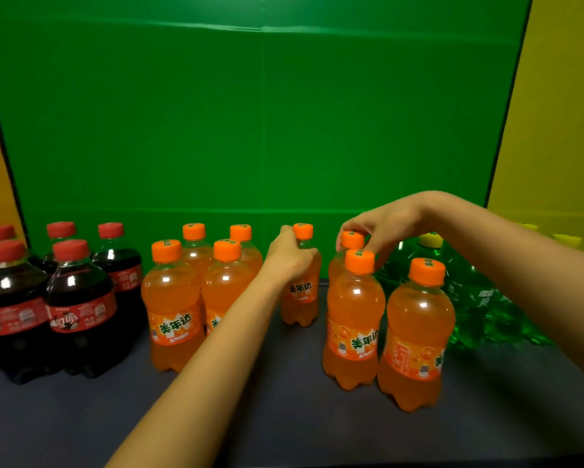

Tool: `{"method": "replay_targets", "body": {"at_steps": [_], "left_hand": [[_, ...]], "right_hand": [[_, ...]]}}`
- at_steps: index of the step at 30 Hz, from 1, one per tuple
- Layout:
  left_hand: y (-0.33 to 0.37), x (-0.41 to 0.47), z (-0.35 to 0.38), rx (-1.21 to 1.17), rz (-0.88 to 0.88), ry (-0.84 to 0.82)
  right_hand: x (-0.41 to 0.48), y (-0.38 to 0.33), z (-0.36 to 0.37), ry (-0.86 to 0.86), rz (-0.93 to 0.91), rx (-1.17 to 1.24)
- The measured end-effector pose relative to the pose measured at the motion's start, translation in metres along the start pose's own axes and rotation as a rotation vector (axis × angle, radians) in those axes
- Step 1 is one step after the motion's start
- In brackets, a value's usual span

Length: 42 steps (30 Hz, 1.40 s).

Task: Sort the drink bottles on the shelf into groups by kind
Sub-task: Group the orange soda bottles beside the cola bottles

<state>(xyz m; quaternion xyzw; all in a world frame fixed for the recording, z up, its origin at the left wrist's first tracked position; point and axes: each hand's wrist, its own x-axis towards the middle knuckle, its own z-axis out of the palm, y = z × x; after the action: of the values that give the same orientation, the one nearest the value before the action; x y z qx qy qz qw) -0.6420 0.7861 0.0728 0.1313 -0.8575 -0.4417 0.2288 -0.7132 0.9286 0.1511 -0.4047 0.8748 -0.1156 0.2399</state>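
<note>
Gripped at the neck by left hand (pixel 290 260), orange soda bottle (pixel 302 293), second orange bottle (pixel 352 239) pinched at the cap by right hand (pixel 383 226), dark shelf (pixel 283 420) below, green wall (pixel 250 130) behind.

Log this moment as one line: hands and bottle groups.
left hand: grips middle orange bottle at neck | right hand: pinches cap of back orange bottle | cola bottles: left | green bottles: right

Two bare arms of one person, seen from the wearer's own view. The left hand (pixel 292 261) and left forearm (pixel 216 349), below the middle of the green backdrop (pixel 250 113), are uncovered as far as the picture's edge. The right hand (pixel 381 228) and right forearm (pixel 520 265), below the backdrop's right end, are equally uncovered. Both forearms look slim and smooth; the fingernails are too blurred to describe
</note>
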Motion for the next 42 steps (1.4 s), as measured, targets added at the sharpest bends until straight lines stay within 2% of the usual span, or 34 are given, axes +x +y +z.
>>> {"method": "replay_targets", "body": {"at_steps": [8, 16, 29, 33, 36, 38, 42], "left_hand": [[-0.006, -0.007, -0.004, -0.05, 0.026, 0.03], [-0.018, -0.006, 0.005, -0.174, 0.092, 0.073], [-0.02, -0.009, 0.008, -0.146, 0.121, 0.125], [-0.014, -0.022, 0.009, -0.047, 0.18, 0.159], [-0.012, -0.046, 0.012, 0.013, 0.389, 0.254], [-0.013, -0.065, 0.014, -0.072, 0.493, 0.271], [-0.023, -0.101, 0.025, -0.23, 0.392, -0.041]], "right_hand": [[0.011, 0.008, -0.001, 0.087, 0.022, 0.043], [0.022, 0.01, 0.007, 0.177, -0.047, 0.053], [0.02, 0.014, 0.015, 0.206, -0.056, 0.11], [-0.007, 0.004, 0.015, 0.373, -0.085, 0.059], [-0.041, 0.001, 0.021, 0.531, -0.173, 0.158], [-0.063, 0.002, 0.035, 0.626, -0.226, 0.278], [-0.093, 0.016, 0.085, 0.888, -0.283, 0.406]]}}
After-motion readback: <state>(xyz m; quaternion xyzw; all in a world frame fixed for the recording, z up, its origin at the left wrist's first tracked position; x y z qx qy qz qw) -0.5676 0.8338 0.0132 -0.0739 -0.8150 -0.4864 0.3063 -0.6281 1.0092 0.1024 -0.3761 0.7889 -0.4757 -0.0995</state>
